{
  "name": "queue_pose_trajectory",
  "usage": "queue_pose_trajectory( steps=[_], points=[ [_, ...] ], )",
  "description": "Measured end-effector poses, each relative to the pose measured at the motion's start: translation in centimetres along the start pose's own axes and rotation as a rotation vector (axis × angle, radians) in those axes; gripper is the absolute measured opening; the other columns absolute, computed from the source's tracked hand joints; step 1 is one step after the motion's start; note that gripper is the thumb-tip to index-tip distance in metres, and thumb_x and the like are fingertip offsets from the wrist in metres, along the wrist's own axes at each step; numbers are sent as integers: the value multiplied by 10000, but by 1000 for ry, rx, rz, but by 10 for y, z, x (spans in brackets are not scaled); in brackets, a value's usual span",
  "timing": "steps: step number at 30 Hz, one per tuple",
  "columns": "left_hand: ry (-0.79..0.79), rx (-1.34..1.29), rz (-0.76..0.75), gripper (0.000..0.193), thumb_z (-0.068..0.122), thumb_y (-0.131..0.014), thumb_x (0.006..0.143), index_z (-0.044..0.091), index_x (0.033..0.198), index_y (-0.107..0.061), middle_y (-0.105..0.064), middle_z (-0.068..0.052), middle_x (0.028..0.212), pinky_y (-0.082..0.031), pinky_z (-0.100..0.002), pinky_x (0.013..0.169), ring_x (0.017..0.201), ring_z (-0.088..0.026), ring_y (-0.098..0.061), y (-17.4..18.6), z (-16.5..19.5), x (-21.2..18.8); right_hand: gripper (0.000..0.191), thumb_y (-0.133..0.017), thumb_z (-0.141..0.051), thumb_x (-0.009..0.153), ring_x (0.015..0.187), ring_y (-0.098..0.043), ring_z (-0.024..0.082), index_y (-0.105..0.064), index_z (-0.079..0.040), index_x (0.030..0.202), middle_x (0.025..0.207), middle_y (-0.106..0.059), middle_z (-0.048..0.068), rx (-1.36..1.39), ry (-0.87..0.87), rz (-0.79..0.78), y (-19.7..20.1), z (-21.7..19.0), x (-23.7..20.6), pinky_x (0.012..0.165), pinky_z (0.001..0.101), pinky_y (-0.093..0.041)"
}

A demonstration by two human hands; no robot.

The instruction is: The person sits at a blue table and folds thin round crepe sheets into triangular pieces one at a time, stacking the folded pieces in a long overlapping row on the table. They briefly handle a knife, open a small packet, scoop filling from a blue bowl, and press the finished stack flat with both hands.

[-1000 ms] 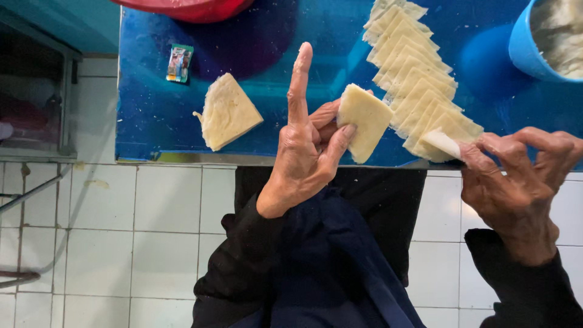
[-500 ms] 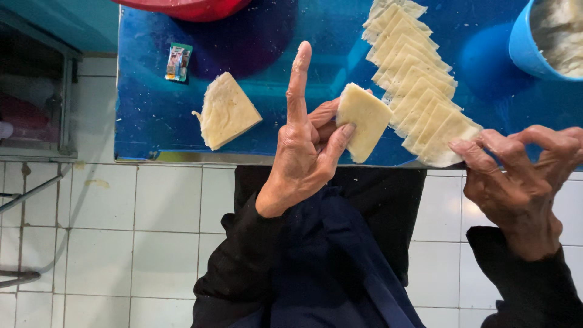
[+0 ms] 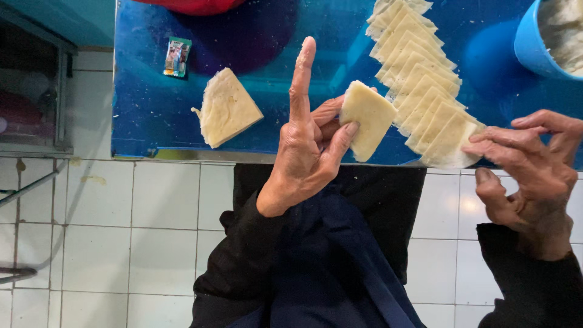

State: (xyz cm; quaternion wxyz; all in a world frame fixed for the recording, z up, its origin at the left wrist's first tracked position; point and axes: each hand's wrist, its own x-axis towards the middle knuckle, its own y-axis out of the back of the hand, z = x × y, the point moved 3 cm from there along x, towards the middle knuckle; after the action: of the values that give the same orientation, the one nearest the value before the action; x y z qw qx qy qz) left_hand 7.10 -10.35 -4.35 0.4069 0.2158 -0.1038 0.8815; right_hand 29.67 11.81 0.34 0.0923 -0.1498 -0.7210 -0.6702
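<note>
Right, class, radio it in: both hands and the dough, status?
Left hand pinching one dough square, forefinger up. Right hand fingertips on row of squares, nearest end. Nothing between them.

A single head-worn camera looks steeply down from close above the person's own dark-sleeved arms, over the near edge of the glossy blue table [image 3: 152, 121] that fills the upper frame, with white floor tiles [image 3: 121, 231] below. The left hand [image 3: 303, 152] sits mid-frame and the right hand [image 3: 528, 176] at the right edge. There is no second view.
</note>
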Motion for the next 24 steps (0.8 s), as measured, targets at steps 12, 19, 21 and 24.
queue_pose_trajectory(
  steps=[12, 19, 21, 24],
  points=[
    [14, 33, 3, 856, -58, -620, 1120, 123, 1651, 27, -30, -96, 1755, -621, -302, 1015, 1224, -236, -750, 1, -1, -2, 224, -813, -239, 963, 1050, -574, 164, -806, -168, 1175, 1025, -678, -10, -492, 140, -28, -2, -11, 42, 1017, 333, -399],
    [-12, 19, 1, 831, -45, -618, 1137, 144, 1649, 9, -13, -84, 1754, -617, -303, 1025, 1254, -241, -737, 0, -5, -2, 205, -849, -267, 962, 1088, -579, 170, -785, -183, 1138, 1054, -678, -7, -524, 135, -112, 0, -6, 43, 1049, 401, -398],
    [-10, 33, 0, 821, -45, -621, 1126, 139, 1645, -11, 0, -92, 1750, -623, -300, 1008, 1232, -242, -748, 0, -5, -2, 216, -831, -253, 957, 1153, -580, 187, -777, -192, 1157, 1042, -678, -24, -535, 138, -119, 1, -7, 44, 1056, 402, -396],
    [-5, 9, 4, 829, -38, -618, 1136, 139, 1646, 12, -48, -89, 1749, -611, -296, 1029, 1251, -241, -733, 0, -3, -3, 226, -835, -234, 968, 1140, -534, 133, -775, -205, 1184, 1022, -668, -52, -543, 184, -117, 3, -12, 50, 1074, 399, -400]
  ],
)
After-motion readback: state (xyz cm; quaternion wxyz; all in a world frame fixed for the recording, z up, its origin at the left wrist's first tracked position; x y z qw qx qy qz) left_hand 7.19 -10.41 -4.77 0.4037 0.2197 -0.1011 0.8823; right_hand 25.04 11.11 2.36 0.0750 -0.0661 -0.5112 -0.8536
